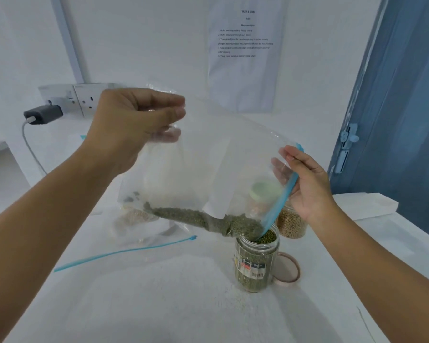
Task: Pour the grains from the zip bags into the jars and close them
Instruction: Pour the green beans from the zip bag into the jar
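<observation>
Left hand (134, 125) fingers pinch the bag (221, 157) bottom high; right hand (305, 184) fingers hold its blue zip edge, beans just below them entering jar (255, 263). Keep spout centered, tilt slowly.

The single camera sits on my head and looks forward and down, wide-angled, so straight edges bow near the borders. My forearms enter from the lower corners and my left hand (136, 125) and right hand (305, 184) fall close, mid-frame. The white tabletop (159, 305) fills the lower half; the white wall (146, 45) closes the top.
</observation>
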